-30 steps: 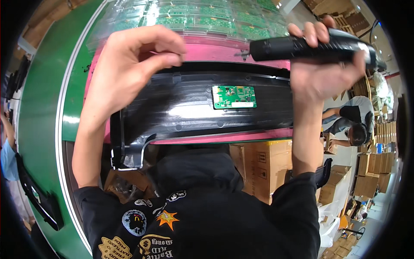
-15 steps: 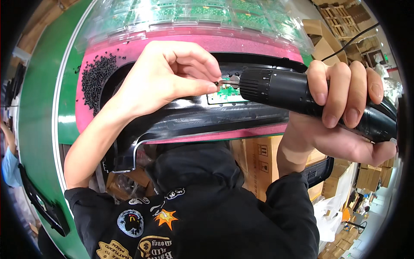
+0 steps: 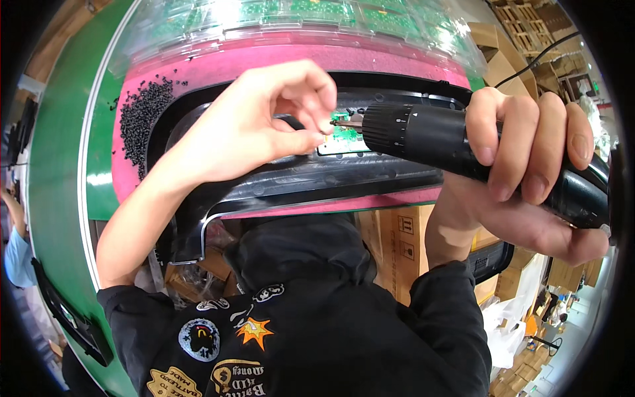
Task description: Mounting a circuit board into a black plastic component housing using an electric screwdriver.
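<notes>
My right hand grips a black electric screwdriver, its bit pointing left at a small green circuit board mounted on a long black plastic panel. My left hand pinches its thumb and fingertips right at the bit's tip, apparently on a small screw that is too small to make out. The panel lies on a pink mat, and both hands hide most of the board.
A heap of small black screws lies on the mat at the left. Clear trays of green boards sit beyond. A green bench surface runs along the left. Cardboard boxes stand below the bench edge, and another person's blue sleeve shows far left.
The screwdriver came down from above the panel to the circuit board. My left hand left the panel's edge and closed its fingertips at the bit's tip. The view drew nearer.
</notes>
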Tool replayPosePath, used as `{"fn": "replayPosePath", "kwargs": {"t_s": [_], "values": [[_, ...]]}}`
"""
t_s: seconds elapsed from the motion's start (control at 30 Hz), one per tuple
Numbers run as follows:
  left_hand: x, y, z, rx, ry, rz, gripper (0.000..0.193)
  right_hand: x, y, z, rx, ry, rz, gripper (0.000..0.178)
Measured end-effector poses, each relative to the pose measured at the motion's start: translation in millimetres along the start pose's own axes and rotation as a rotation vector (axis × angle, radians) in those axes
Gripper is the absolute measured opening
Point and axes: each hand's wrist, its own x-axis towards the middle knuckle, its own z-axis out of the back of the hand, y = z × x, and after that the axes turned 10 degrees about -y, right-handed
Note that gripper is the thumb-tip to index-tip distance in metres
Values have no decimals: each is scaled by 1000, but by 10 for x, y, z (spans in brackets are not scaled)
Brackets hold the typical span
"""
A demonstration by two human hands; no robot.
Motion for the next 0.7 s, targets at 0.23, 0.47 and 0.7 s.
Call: {"fn": "replayPosePath", "kwargs": {"t_s": [0.23,0.47,0.7], "values": [[-10,45,2,345,-80,-87,13,315,280,280,-345,326,-316,71],[-11,100,33,546,-12,-270,15,127,-8,283,-419,-169,-272,55],[13,149,-14,558,27,-335,23,240,-92,262,-369,-373,-213,70]]}}
